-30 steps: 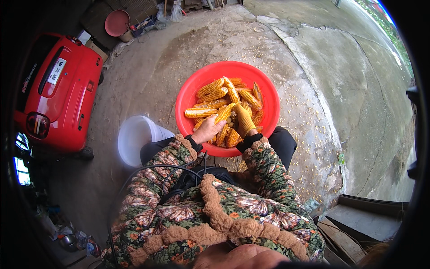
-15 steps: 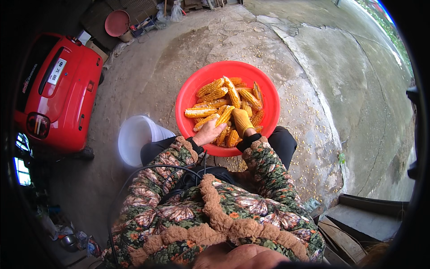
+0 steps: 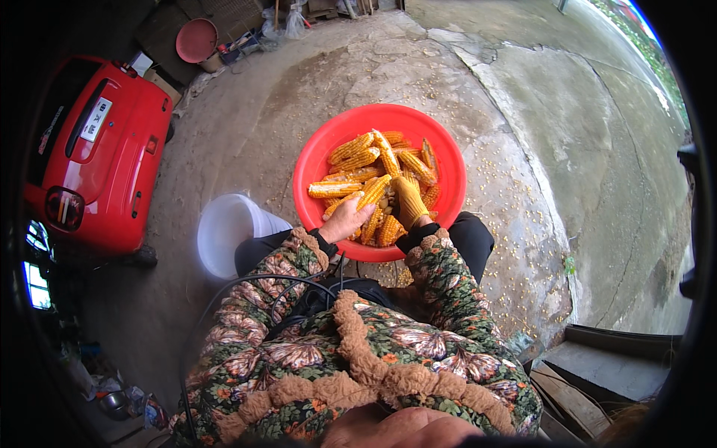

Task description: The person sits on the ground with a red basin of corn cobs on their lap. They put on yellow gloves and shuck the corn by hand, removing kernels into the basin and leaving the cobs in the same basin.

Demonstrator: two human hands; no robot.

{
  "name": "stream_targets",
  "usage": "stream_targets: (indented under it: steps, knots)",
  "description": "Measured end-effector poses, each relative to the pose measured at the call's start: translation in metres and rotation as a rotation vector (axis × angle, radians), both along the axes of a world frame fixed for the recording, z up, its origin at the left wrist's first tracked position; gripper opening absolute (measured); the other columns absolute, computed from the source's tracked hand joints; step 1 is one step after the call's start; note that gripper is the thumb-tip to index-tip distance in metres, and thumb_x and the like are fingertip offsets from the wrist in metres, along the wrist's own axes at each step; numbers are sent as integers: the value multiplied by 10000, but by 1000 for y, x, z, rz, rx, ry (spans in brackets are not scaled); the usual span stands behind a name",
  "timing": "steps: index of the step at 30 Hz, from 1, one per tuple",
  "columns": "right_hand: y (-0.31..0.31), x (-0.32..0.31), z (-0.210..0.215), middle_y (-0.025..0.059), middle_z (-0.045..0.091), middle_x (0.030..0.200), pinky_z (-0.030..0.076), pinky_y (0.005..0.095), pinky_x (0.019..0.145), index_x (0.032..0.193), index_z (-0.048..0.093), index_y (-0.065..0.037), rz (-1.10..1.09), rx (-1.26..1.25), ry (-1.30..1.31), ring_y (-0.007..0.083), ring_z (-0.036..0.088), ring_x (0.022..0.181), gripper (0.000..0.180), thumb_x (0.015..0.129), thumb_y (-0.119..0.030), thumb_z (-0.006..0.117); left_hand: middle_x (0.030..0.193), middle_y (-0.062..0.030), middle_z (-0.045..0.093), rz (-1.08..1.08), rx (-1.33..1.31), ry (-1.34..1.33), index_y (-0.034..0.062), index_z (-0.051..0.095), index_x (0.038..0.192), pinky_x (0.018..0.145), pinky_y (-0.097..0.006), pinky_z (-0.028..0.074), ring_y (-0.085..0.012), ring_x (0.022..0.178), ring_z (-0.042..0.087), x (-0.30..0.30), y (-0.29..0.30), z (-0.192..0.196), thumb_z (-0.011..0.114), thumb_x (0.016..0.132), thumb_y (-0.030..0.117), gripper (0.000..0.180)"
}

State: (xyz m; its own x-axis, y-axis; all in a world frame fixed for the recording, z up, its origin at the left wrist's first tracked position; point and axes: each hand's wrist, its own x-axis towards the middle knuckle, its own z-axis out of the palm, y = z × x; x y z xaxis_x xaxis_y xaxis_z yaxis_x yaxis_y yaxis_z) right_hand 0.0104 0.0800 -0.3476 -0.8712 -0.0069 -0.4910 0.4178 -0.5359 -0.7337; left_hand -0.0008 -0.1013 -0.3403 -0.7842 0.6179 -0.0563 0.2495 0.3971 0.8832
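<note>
My left hand (image 3: pixel 347 219) is bare and closed round the lower end of a yellow ear of corn (image 3: pixel 373 192), which slants up to the right. On my right hand (image 3: pixel 407 203) is a yellow work glove. Its fingers are curled beside the upper end of that ear, and what lies in them, if anything, is hidden. Both hands are over the near part of a wide red basin (image 3: pixel 309 159). Many more dried ears of corn (image 3: pixel 351 147) lie heaped in it, some with pale bare patches on their sides.
A white bucket (image 3: pixel 217 236) stands left of the basin, by my left knee. Loose kernels (image 3: pixel 515 216) are scattered over the concrete floor at right. A red car (image 3: pixel 112 164) is parked at far left. Black cables (image 3: pixel 224 293) cross my left sleeve. A low ledge (image 3: pixel 605 366) is at lower right.
My gloved right hand has shifted slightly right and turned a little beside the ear. My left hand keeps its hold on the same ear, almost unmoved.
</note>
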Motion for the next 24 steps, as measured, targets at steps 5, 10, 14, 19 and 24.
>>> stream_targets:
  steps: [5,10,14,19,24]
  knots:
    - [-2,0,7,42,555,635,440,275,434,912,572,-62,52,79,-25,174,537,455,310,879,-361,494,1073,-203,601,69,-183,138,-38,485,1200,867,-375,452,-308,1015,587,8,2,1,518,913,321,461]
    - [-1,-12,-38,49,550,608,442,290,424,867,589,-55,130,172,5,192,551,459,286,894,-312,465,1004,-225,620,91,-283,163,-49,507,1159,836,-389,467,-350,987,593,11,4,-9,529,904,290,424]
    - [-5,-31,-83,55,554,606,445,295,436,838,587,-59,149,542,252,197,566,490,287,894,-316,469,979,-203,628,94,-251,183,-47,509,1158,822,-378,468,-325,958,606,12,7,-10,532,906,289,420]
    - [-1,-23,-77,58,564,636,469,309,462,863,576,-68,30,275,195,197,584,521,287,886,-339,485,993,-179,623,56,-157,60,-37,498,1188,830,-365,461,-287,954,609,6,7,0,521,915,304,437]
    - [7,-2,-15,36,556,665,464,271,460,902,548,-94,27,-132,90,161,558,501,286,875,-375,501,914,-221,615,56,-43,184,-36,520,1108,769,-396,472,-351,887,604,5,4,6,526,903,322,413]
